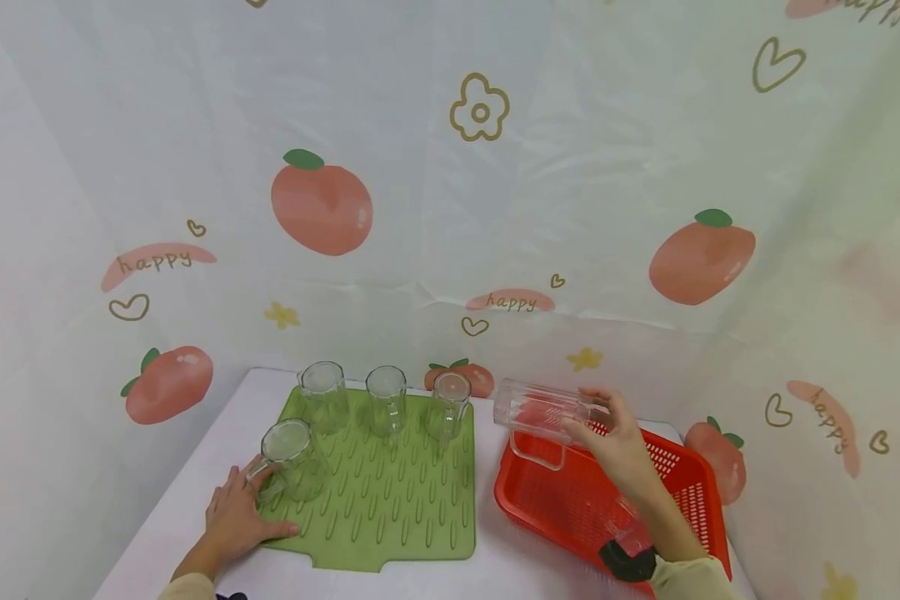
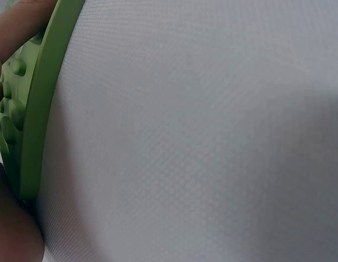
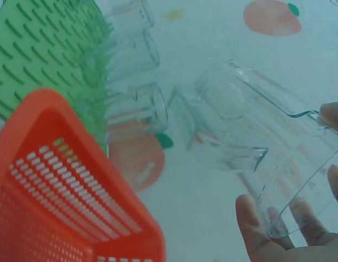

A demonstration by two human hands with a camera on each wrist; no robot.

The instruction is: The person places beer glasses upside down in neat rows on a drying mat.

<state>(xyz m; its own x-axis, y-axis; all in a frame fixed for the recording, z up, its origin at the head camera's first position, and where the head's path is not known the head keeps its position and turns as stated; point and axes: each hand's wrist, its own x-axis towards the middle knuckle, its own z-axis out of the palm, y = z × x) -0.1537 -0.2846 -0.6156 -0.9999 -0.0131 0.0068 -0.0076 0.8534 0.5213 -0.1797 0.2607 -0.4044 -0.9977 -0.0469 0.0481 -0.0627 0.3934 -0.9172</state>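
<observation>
Over the red basket, my right hand (image 1: 607,429) grips one end of a clear glass mug (image 1: 536,408), which lies sideways with its handle hanging down. In the right wrist view the fingers and thumb wrap that end of the mug (image 3: 229,103). My left hand (image 1: 238,517) rests at the left front corner of the green mat (image 1: 397,517), thumb on the mat and fingers spread near the handle of a glass mug (image 1: 296,467). Three more mugs stand along the mat's back edge: a left one (image 1: 325,400), a middle one (image 1: 387,404) and a right one (image 1: 447,408).
The red perforated basket (image 1: 547,521) stands right of the mat, with a clear glass thing (image 1: 630,525) inside, partly hidden by the right wrist. Both sit on a white table (image 1: 187,492). A fruit-printed curtain (image 1: 420,208) hangs close behind and at the sides.
</observation>
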